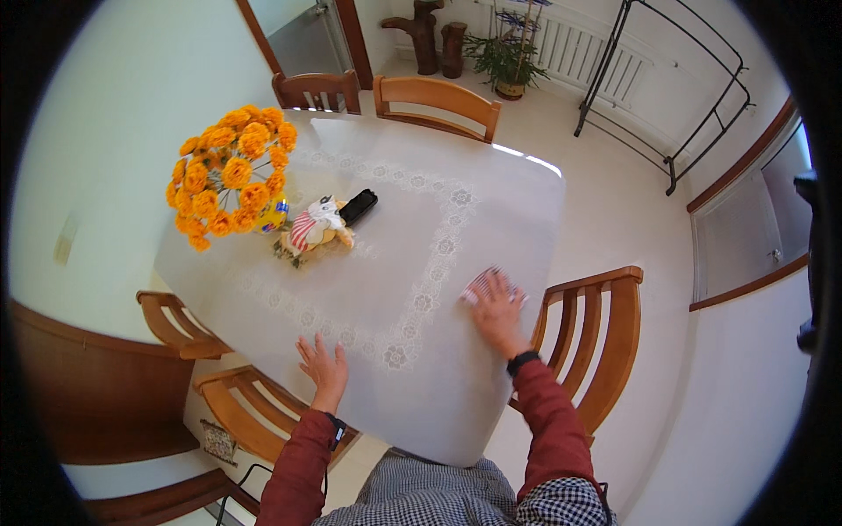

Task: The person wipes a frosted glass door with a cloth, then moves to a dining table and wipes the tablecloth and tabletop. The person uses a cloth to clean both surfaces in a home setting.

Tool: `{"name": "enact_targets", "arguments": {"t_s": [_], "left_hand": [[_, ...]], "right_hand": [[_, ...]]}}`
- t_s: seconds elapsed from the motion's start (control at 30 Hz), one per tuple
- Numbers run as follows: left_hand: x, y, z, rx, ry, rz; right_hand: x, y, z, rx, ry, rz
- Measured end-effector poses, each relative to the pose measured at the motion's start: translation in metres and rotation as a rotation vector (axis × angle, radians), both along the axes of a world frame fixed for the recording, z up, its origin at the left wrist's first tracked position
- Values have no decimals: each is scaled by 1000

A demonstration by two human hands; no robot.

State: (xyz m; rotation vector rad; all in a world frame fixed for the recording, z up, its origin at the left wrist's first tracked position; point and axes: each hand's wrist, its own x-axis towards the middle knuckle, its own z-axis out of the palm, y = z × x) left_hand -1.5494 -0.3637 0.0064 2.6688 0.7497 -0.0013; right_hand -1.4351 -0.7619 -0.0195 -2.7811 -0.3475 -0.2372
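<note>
A dining table under a pale cover point(368, 289) with a flower-pattern border stands before me. My right hand point(496, 314) presses a red-and-white striped cloth point(475, 289) against the tabletop near its right edge. The cloth is partly hidden under my palm and fingers. Fingers spread and holding nothing, my left hand point(325, 369) is over the table's near left edge; whether it touches the surface I cannot tell.
Orange artificial-looking flowers point(237, 172) in a yellow vase point(272, 214), an animal figurine point(319, 223) and a black object point(358, 207) stand on the table. Wooden chairs point(608, 342) surround it. Beyond are a potted plant point(510, 66) and a black metal rack point(602, 66).
</note>
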Motion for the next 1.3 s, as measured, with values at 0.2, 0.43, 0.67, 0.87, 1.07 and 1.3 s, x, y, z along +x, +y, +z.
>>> {"name": "enact_targets", "arguments": {"t_s": [0.2, 0.43, 0.67, 0.87, 1.07, 1.3], "left_hand": [[41, 5, -38, 147, 13, 135], [37, 1, -44, 252, -35, 106], [39, 0, -41, 248, -31, 111], [38, -1, -38, 229, -53, 106], [37, -2, -40, 242, -39, 122], [35, 2, -44, 284, -20, 111]], "right_hand": [[108, -27, -3, -21, -40, -313], [-17, 115, 18, -29, 311, 597], [181, 147, 9, 49, 72, 397], [245, 175, 2, 73, -30, 106], [72, 183, 11, 158, 199, 755], [204, 79, 12, -31, 6, 175]]}}
